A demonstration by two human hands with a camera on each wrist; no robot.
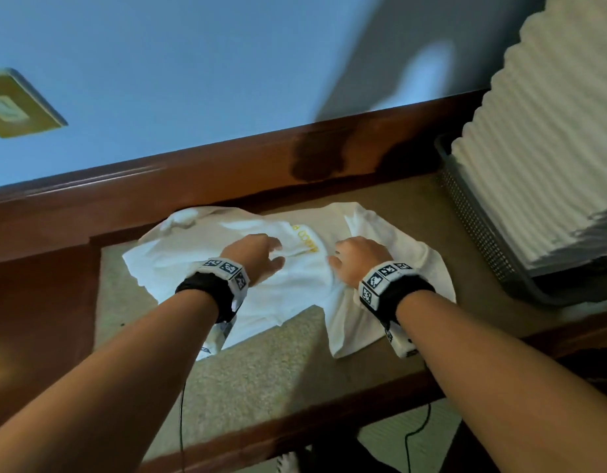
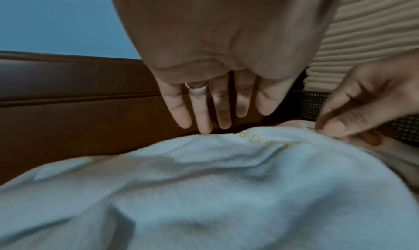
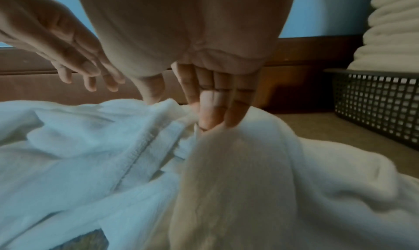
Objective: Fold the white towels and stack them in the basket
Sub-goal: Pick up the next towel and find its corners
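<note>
Head view shows a white towel [image 1: 227,264] lying crumpled on the tan mat [image 1: 261,377] of a wooden bench [image 1: 39,295]. It is not folded yet. The left hand [image 1: 252,256] is just above the middle of the towel with its fingers [image 2: 201,114] straight and a bit spread, holding nothing. The right hand [image 1: 358,259] pinches a raised fold of the towel between thumb and fingers [image 3: 235,108]. The grey basket [image 1: 479,230] sits to the right, near the towel but not touching it. A very tall stack [image 1: 548,138] of folded towels already rises out of it, and it looks to lean a little. That may be the big worry: one more towel dropped on top roughly could tip the stack over. The towel is also very bunched, so if only the right hand pulls, the cloth may drag and twist and the fold may come out crooked. A front part looks to hang near the mat's edge and might slide off. Yellow letters [image 1: 304,235] are sewn on the towel. Only bits like "CO" and "P" show, too creased to read the whole word.
</note>
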